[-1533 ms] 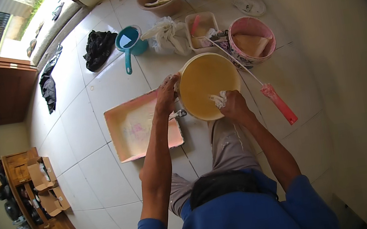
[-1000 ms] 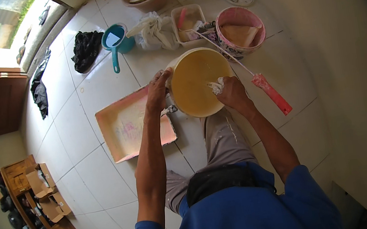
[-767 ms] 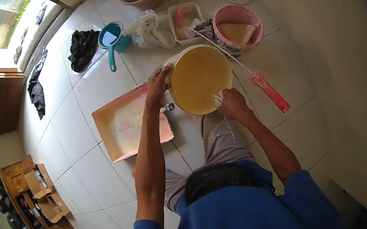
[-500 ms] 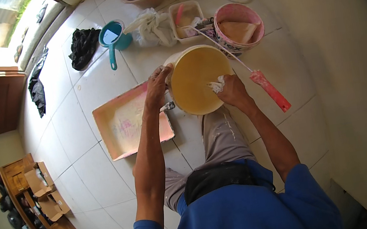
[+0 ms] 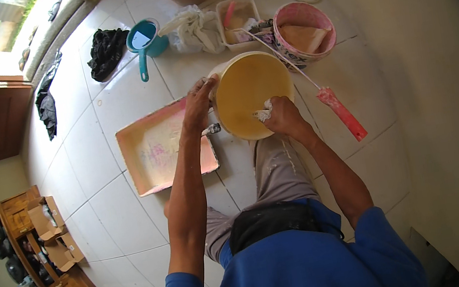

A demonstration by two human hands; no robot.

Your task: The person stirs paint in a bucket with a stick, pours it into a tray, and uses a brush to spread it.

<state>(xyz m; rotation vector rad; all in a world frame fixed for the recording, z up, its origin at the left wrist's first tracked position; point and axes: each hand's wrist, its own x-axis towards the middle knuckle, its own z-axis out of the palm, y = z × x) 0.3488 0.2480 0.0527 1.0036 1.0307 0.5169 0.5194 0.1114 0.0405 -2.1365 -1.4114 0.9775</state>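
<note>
A pale bucket (image 5: 245, 87), yellowish inside, is tilted so its mouth faces me. My left hand (image 5: 200, 95) grips its rim on the left side. In my right hand (image 5: 286, 116) is a crumpled white rag (image 5: 263, 112), held at the inner wall by the lower right of the mouth. Below and left of the bucket lies a paint tray (image 5: 151, 152) with pinkish edges and pale smears. The end of a dark, paint-flecked handle (image 5: 212, 129) shows at the tray's right edge, partly behind my left forearm.
Beyond the bucket stand a teal dipper (image 5: 146, 40), a white plastic bag (image 5: 195, 30), a square tub (image 5: 236, 15) and a pink-stained bucket (image 5: 305, 31). A paint roller's red handle (image 5: 342, 115) sticks out toward the right. A black cloth (image 5: 108, 53) lies farther left, and a wall (image 5: 422, 85) rises at right.
My right hand and the rag have shifted slightly left and down across the bucket's inside. My left hand keeps its hold on the rim. The whole view has moved a little.
</note>
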